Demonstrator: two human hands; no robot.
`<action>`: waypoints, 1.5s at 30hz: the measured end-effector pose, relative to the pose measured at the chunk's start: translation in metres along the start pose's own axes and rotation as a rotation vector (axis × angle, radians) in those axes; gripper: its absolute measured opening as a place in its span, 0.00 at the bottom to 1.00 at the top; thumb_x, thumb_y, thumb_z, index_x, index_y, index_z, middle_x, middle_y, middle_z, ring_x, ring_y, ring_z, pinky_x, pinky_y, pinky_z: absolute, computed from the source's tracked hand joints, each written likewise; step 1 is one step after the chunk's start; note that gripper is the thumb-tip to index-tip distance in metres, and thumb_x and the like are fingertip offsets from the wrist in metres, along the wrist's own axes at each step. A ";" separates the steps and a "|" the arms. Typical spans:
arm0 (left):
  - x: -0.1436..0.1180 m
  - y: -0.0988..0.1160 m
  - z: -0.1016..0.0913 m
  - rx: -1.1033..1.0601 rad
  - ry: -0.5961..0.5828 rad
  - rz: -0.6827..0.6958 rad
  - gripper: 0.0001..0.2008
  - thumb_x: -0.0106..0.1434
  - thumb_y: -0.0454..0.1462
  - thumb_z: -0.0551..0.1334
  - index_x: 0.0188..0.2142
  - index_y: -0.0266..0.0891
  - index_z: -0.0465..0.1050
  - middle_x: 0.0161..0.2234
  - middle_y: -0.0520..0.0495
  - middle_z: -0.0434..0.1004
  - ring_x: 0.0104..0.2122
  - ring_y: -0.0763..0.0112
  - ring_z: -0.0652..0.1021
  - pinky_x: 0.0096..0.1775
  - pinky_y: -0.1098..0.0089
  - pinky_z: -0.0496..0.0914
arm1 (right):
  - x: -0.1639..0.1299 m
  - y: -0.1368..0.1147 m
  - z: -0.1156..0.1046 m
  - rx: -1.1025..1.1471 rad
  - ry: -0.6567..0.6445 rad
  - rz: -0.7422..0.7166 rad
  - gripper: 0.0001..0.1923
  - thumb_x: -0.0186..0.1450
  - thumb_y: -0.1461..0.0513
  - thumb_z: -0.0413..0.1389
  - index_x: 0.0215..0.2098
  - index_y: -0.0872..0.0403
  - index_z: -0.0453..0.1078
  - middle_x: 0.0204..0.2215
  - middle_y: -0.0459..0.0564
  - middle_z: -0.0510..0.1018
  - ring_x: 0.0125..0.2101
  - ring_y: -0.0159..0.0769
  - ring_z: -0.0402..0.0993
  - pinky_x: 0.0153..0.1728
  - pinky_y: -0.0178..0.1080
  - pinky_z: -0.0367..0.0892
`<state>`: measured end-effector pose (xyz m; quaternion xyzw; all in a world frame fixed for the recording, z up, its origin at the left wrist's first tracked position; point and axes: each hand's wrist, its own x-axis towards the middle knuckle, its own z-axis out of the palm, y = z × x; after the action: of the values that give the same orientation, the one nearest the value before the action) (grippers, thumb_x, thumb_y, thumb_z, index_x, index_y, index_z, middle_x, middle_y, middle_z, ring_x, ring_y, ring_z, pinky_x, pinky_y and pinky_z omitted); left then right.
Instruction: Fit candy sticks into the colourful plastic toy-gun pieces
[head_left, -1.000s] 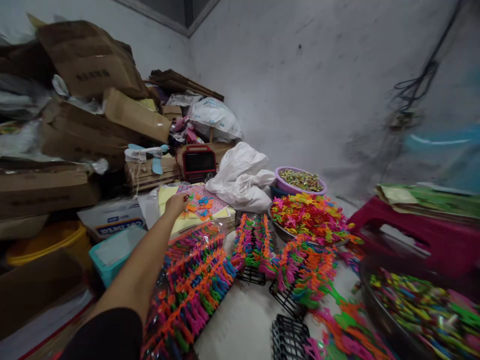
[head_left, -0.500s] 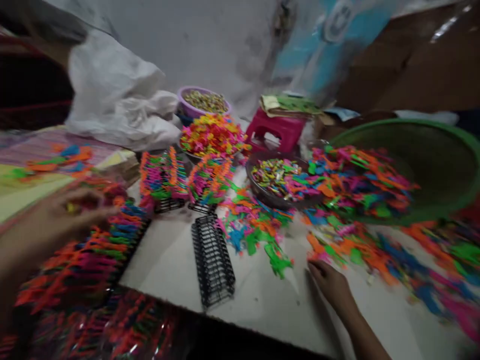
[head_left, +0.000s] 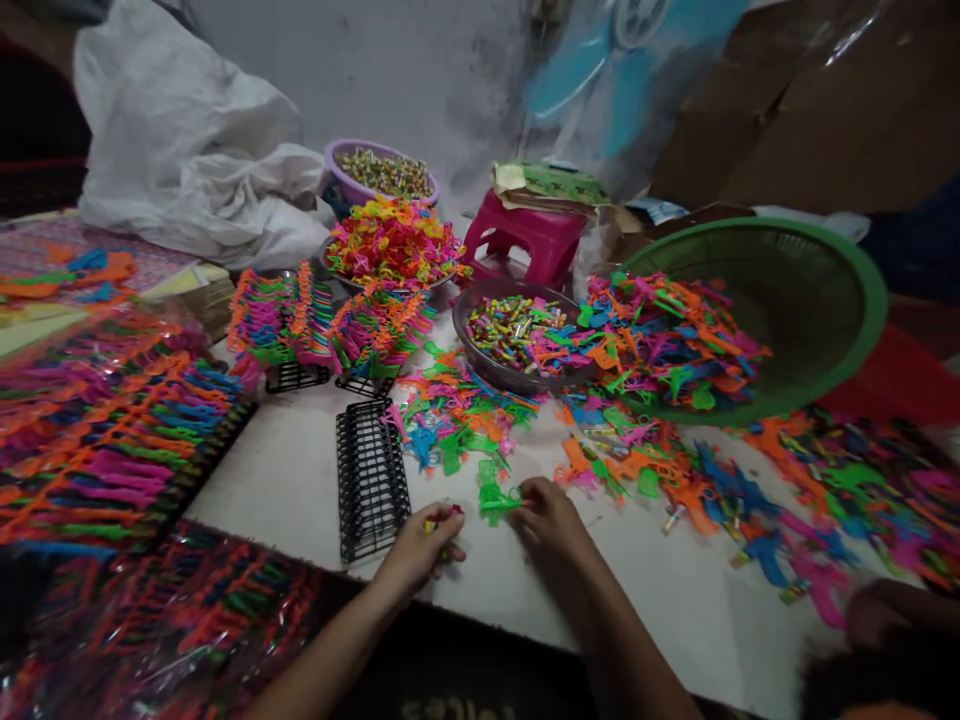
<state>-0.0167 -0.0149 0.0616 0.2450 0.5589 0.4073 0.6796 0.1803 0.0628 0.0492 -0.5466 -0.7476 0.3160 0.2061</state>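
Note:
My left hand [head_left: 421,545] rests on the white table [head_left: 525,580], fingers closed around a small yellow and red piece. It lies just right of an empty black wire rack [head_left: 370,480]. My right hand [head_left: 547,512] pinches a green plastic toy [head_left: 496,500] at the near edge of a scattered heap of colourful plastic toys [head_left: 465,420]. The two hands are a short gap apart.
A metal bowl [head_left: 517,335] of small wrapped pieces and a green basket [head_left: 780,300] spilling toys stand behind. Filled racks [head_left: 112,430] lie at the left, more [head_left: 330,325] farther back. A pink stool [head_left: 525,235], purple bowl [head_left: 379,170] and white sack [head_left: 187,170] are beyond.
My view swung right and down from the box stack to the table. My left hand came back from the far left to the table front; my right hand moved left onto a green toy.

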 end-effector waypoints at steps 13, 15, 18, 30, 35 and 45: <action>-0.005 0.029 0.036 -0.161 -0.275 -0.062 0.13 0.47 0.38 0.66 0.30 0.37 0.63 0.19 0.59 0.63 0.10 0.87 0.63 0.10 0.83 0.46 | -0.038 -0.021 -0.047 0.366 -0.124 -0.416 0.28 0.51 0.56 0.61 0.50 0.46 0.63 0.55 0.53 0.59 0.54 0.45 0.53 0.51 0.48 0.53; -0.007 0.032 0.037 -0.129 -0.285 -0.084 0.14 0.48 0.39 0.66 0.32 0.37 0.66 0.20 0.57 0.65 0.11 0.85 0.65 0.10 0.82 0.47 | -0.035 -0.025 -0.047 0.256 -0.033 -0.510 0.15 0.55 0.60 0.58 0.42 0.45 0.70 0.53 0.51 0.61 0.54 0.44 0.53 0.51 0.48 0.52; -0.004 0.026 0.038 -0.074 -0.161 -0.020 0.18 0.49 0.43 0.64 0.37 0.36 0.68 0.25 0.52 0.69 0.16 0.81 0.71 0.11 0.82 0.51 | -0.029 -0.031 -0.041 0.319 0.230 -0.397 0.04 0.57 0.61 0.55 0.28 0.51 0.72 0.38 0.51 0.71 0.41 0.38 0.66 0.42 0.41 0.62; 0.000 0.007 0.040 0.174 0.128 0.239 0.12 0.45 0.39 0.66 0.29 0.35 0.70 0.19 0.54 0.69 0.18 0.77 0.68 0.20 0.77 0.61 | -0.027 -0.057 0.025 0.705 0.272 0.100 0.10 0.61 0.54 0.47 0.32 0.52 0.58 0.19 0.40 0.65 0.20 0.28 0.63 0.20 0.31 0.59; -0.004 0.004 0.036 0.348 0.240 0.420 0.07 0.45 0.34 0.65 0.27 0.38 0.74 0.25 0.49 0.74 0.26 0.70 0.71 0.30 0.73 0.65 | -0.031 -0.063 0.037 0.548 0.292 0.127 0.09 0.62 0.55 0.46 0.32 0.52 0.56 0.22 0.44 0.68 0.23 0.31 0.66 0.24 0.33 0.61; 0.011 0.006 0.031 0.065 0.016 0.002 0.15 0.47 0.38 0.65 0.35 0.34 0.70 0.23 0.50 0.72 0.17 0.76 0.71 0.15 0.78 0.58 | -0.007 0.015 -0.057 0.016 0.558 0.405 0.18 0.57 0.49 0.48 0.33 0.56 0.65 0.25 0.54 0.71 0.29 0.43 0.67 0.27 0.40 0.60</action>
<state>0.0122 0.0010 0.0679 0.2642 0.5769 0.3918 0.6662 0.2299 0.0729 0.0797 -0.7475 -0.5363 0.1947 0.3401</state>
